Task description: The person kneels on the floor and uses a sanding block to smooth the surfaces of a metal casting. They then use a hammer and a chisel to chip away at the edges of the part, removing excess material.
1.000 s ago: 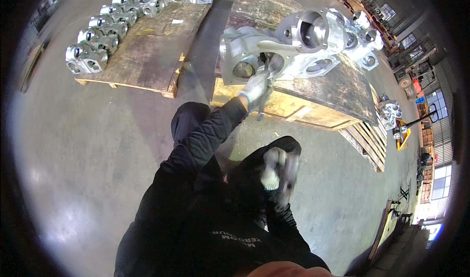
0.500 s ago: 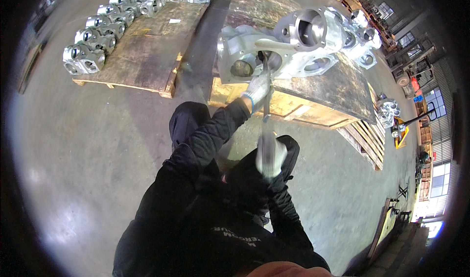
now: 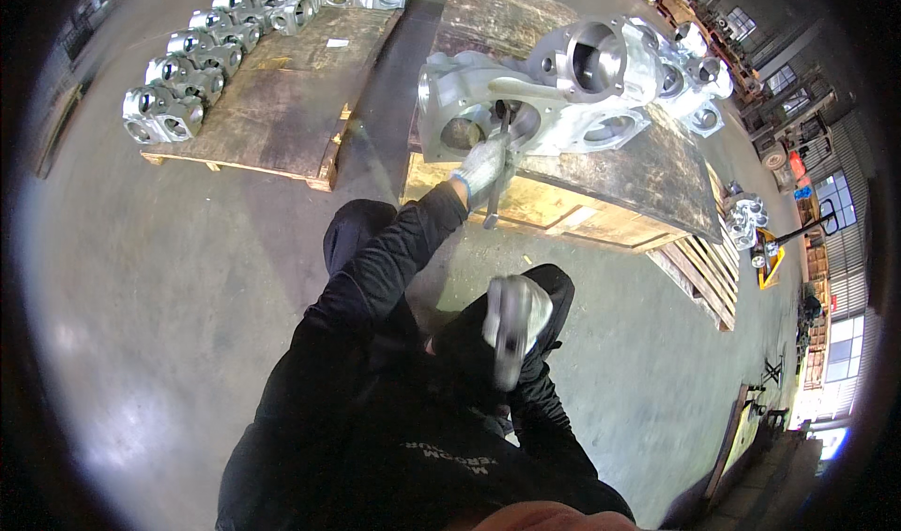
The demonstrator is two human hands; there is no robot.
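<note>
My left hand (image 3: 481, 167), in a white knit glove, is closed around a long metal chisel (image 3: 492, 214). The chisel's far tip reaches into an opening of a large silver metal casting (image 3: 572, 123) with round bored holes. My gloved right hand (image 3: 533, 307) is over my right knee, gripping what looks like a hammer (image 3: 510, 353), a grey elongated tool smeared by motion. Space separates this tool from the chisel's near end. The casting rests on a wooden crate-like platform (image 3: 671, 179) in front of me.
Another wooden platform (image 3: 272, 108) stands at left, lined with several similar castings (image 3: 174, 113). More castings (image 3: 699, 80) sit beyond the one I work on. Right of my platform are a slatted pallet (image 3: 699, 273) and a yellow pallet jack (image 3: 770, 259).
My right hand's tool has swung back toward my body, away from the chisel. The chisel's near end has shifted left with my left hand; its tip remains at the casting's opening.
</note>
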